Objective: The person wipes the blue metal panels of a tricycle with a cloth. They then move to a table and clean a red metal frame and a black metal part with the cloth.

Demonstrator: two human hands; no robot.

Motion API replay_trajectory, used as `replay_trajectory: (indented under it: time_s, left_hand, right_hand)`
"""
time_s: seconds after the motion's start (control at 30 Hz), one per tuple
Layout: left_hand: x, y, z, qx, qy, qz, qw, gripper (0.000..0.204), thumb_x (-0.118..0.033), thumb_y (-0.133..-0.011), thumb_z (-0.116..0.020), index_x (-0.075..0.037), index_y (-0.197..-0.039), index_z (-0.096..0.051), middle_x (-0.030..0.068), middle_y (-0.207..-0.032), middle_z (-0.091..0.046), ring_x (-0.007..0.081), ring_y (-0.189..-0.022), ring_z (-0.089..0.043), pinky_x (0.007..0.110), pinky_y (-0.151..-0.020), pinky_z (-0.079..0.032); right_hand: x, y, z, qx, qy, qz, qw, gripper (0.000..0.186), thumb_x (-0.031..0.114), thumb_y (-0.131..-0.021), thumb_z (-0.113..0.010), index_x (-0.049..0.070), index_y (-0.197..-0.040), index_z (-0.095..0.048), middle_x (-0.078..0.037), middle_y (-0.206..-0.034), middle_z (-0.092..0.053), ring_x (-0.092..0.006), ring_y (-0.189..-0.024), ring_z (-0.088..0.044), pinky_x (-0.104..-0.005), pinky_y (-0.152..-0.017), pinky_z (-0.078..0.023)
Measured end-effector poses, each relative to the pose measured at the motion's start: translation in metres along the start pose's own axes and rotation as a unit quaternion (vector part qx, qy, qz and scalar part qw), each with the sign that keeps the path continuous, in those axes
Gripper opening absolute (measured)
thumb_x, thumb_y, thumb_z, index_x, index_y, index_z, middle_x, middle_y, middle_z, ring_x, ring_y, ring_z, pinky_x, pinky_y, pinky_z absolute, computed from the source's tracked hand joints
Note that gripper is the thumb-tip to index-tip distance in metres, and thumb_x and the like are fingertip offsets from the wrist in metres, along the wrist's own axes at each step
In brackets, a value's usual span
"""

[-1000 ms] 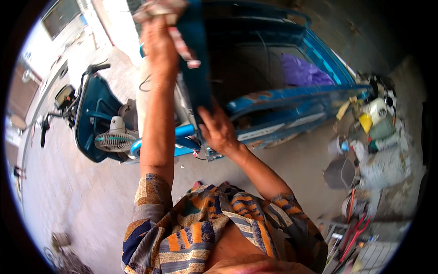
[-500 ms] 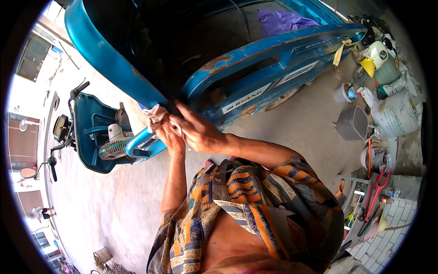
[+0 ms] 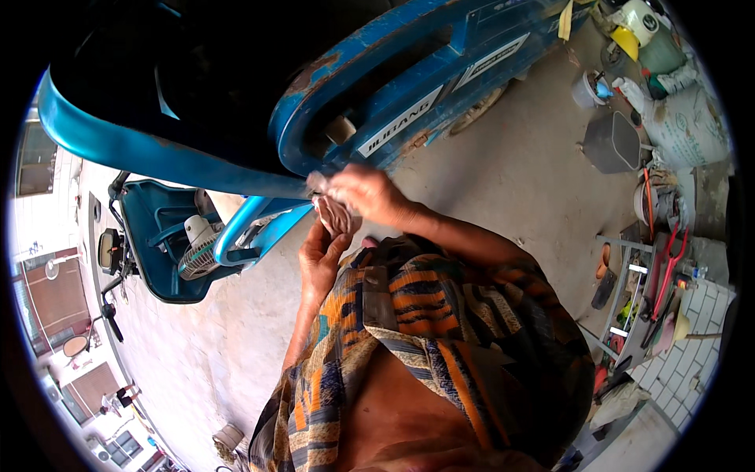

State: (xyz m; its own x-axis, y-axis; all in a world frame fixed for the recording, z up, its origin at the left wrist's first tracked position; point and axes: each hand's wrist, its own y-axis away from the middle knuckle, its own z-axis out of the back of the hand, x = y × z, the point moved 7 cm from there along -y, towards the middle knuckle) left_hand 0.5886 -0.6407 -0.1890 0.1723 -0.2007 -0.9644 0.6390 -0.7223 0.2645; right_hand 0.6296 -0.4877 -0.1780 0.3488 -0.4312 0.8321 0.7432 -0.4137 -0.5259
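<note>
My left hand (image 3: 318, 259) grips a crumpled pinkish-white cloth (image 3: 336, 219) with thumb and fingers, just below the front corner of a blue metal cargo bed. My right hand (image 3: 366, 193), slightly blurred, is closed on the upper end of the same cloth, at the corner of the bed. The bed has a smooth curved blue rail (image 3: 134, 161) and a rust-spotted side panel (image 3: 425, 75) with white label strips. A lower blue tube (image 3: 232, 232) runs down beside the cloth.
The blue front body (image 3: 157, 271) of the three-wheeler carries a white fan (image 3: 197, 236). At right are a grey bucket (image 3: 609, 141), sacks (image 3: 684, 126), red-handled tools (image 3: 664, 275) and a metal rack (image 3: 629, 307). A distant person (image 3: 118, 401) is at the lower left.
My left hand has come down from high on the blue panel with the cloth. My right hand has left the panel and joined it on the cloth. The vehicle sits higher in view.
</note>
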Motion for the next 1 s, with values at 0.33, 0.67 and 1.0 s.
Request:
replay_trajectory:
  time_s: [0.33, 0.67, 1.0]
  left_hand:
    - [0.031, -0.048, -0.029, 0.135, -0.054, 0.054, 0.988, 0.058, -0.016, -0.084, -0.068, 0.007, -0.132, -0.045, 0.012, -0.117, -0.059, 0.0184, -0.098, -0.058, 0.031, -0.086, -0.047]
    - [0.021, -0.08, -0.053, 0.14, -0.126, -0.068, 0.98, 0.058, -0.011, -0.086, -0.067, 0.005, -0.135, -0.041, 0.0166, -0.118, -0.06, 0.0224, -0.097, -0.062, 0.033, -0.085, -0.05]
    - [-0.054, -0.121, -0.107, 0.066, -0.224, -0.186, 0.954, 0.094, -0.019, -0.073, -0.076, 0.001, -0.146, -0.02, 0.0215, -0.138, -0.04, 0.0284, -0.112, -0.053, 0.037, -0.088, -0.048]
  right_hand:
    - [-0.081, -0.045, 0.18, -0.413, -0.067, -0.099, 0.903, 0.021, 0.001, -0.088, -0.055, 0.001, -0.108, -0.061, -0.005, -0.083, -0.064, -0.0119, -0.067, -0.059, -0.0265, -0.059, -0.05]
    - [-0.054, -0.035, 0.116, -0.145, 0.086, -0.059, 0.984, 0.024, 0.0, -0.089, -0.055, 0.005, -0.111, -0.064, -0.007, -0.093, -0.068, -0.0177, -0.08, -0.067, -0.0323, -0.07, -0.053]
    - [-0.007, -0.022, 0.161, -0.173, -0.234, -0.198, 0.936, 0.025, 0.008, -0.093, -0.055, -0.004, -0.114, -0.06, -0.009, -0.09, -0.068, -0.0104, -0.066, -0.064, -0.0224, -0.057, -0.052]
